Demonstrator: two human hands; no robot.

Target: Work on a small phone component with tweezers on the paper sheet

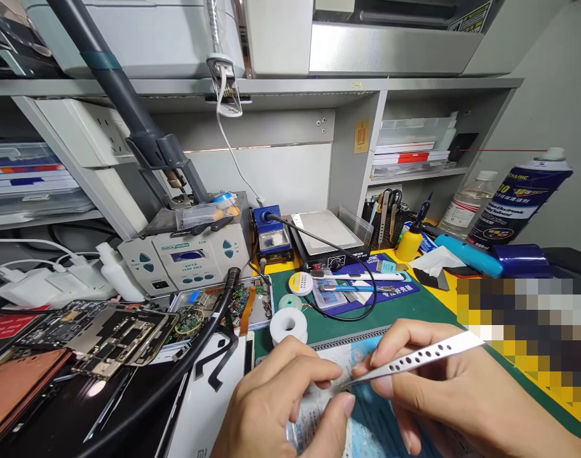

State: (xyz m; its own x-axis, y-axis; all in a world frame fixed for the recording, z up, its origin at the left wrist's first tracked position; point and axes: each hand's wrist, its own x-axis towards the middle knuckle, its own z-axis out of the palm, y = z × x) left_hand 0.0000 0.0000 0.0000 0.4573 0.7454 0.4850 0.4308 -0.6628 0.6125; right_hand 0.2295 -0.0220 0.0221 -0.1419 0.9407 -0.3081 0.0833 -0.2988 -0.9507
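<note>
My right hand [433, 375] grips steel tweezers [414, 359] with a row of holes, tips pointing left toward my left hand. My left hand [281, 401] pinches a small clear plastic packet [319, 413] with printed text, held low at the front edge over a blue mat [386, 426]. The tweezer tips meet the packet between my left thumb and fingers. What the tips hold is hidden by my fingers.
A hot-air rework station [185, 254] stands at the back left with a black hose [195, 356]. Opened phones and boards [114, 337] lie left. Solder spools [289, 321], a soldering iron stand [271, 235], a hotplate [328, 238], a spray can [524, 197] and bottles sit behind.
</note>
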